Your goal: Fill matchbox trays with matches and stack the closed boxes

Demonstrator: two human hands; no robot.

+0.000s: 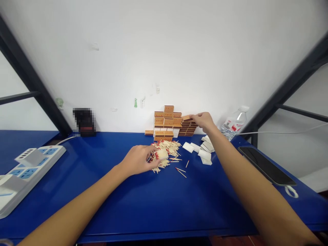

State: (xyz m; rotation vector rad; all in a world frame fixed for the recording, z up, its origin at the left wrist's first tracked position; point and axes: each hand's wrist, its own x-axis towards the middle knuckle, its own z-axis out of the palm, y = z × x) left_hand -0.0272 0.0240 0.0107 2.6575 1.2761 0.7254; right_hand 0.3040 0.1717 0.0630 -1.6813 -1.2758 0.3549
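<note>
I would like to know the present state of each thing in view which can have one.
Left hand: closed on a small white tray.
Small white tray: held, red match heads at its edge.
Right hand: closed on a brown matchbox.
Loose matches: piled, a few scattered.
Other white trays: heaped loosely.
Brown boxes: stacked.
Bottle: capped.
Phone: lying flat, dark.
Power strip: adapters plugged in.
</note>
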